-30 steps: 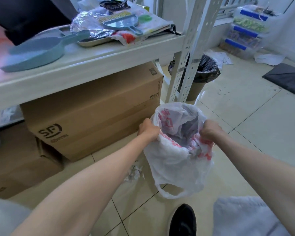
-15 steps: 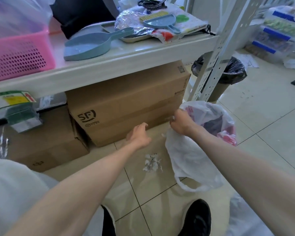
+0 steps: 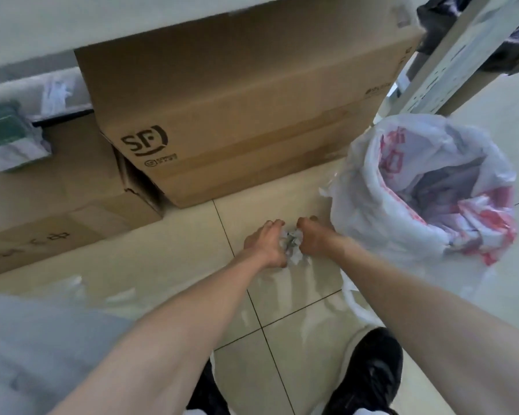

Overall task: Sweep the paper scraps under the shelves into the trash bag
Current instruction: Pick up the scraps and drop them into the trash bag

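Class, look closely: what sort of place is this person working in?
Probably a storeroom or stockroom: a courier-marked cardboard box sits on the tiled floor under a shelf with a perforated metal upright.

Both hands [image 3: 265, 245] now around scraps [image 3: 292, 245]

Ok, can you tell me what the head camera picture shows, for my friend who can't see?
Two bare hands, left hand and right hand, squeeze a pile of paper scraps together on the tiled floor. A white trash bag sits open beside them, near a cardboard box.
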A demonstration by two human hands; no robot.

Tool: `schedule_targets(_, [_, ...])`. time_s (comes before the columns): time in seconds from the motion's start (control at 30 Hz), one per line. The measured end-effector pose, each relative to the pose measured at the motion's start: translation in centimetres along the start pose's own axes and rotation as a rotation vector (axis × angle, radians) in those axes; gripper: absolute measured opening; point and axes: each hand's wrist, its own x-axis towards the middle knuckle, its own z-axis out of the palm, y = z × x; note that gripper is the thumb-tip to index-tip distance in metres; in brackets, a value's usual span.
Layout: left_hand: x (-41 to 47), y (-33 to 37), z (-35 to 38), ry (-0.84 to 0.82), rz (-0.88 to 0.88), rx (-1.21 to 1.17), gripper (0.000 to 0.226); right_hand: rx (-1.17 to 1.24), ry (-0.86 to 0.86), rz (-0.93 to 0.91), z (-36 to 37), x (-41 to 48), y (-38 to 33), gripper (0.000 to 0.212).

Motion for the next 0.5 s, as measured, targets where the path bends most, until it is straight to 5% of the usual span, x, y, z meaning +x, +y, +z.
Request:
schedule_targets(0.23, [2.6,-0.9,2.6,0.068,0.025,-0.015,0.083,-0.030,0.103,-0.040,3.1,1.4,0.7,0.059])
schedule_targets(0.5, [2.6,-0.4,2.7,0.111,-0.019,-0.142,0.031,0.158,0.130,-0.041,3.6,2.0,0.4,0.018])
